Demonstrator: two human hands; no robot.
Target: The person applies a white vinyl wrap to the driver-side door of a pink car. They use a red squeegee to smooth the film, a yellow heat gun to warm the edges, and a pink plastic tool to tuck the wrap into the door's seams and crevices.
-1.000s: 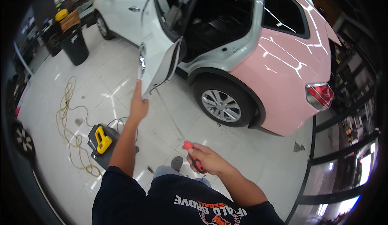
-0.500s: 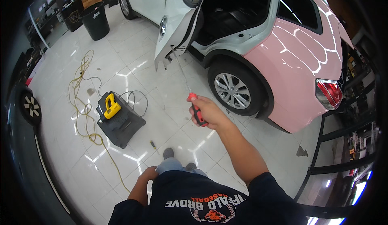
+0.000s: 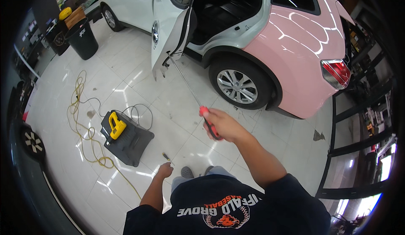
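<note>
In my right hand [image 3: 223, 125] is a long-shafted screwdriver [image 3: 209, 123] with a red and black handle. My fingers wrap round the handle. Its thin metal shaft points up and left to the edge of the opened white car door [image 3: 162, 45]; whether the tip touches the door I cannot tell. My left hand [image 3: 166, 170] is low at my left side, fingers curled in, with nothing visible in it. Just beyond it in the picture shows a small dark-handled tool [image 3: 166, 155], seemingly on the floor and partly hidden by the hand.
A pink rear body panel [image 3: 295, 62] and rear wheel [image 3: 237, 86] stand to the right of the door. On the tiled floor, a dark box [image 3: 130, 144] carries a yellow tool [image 3: 116, 125]. A yellow cord [image 3: 72, 112] lies beside it. Black bins [image 3: 82, 39] stand far left; a dark car [image 3: 27, 176] is at left.
My view has shifted, and the car sits further left and higher in it. My left hand has moved forward, away from my leg. The right hand still holds the screwdriver toward the door.
</note>
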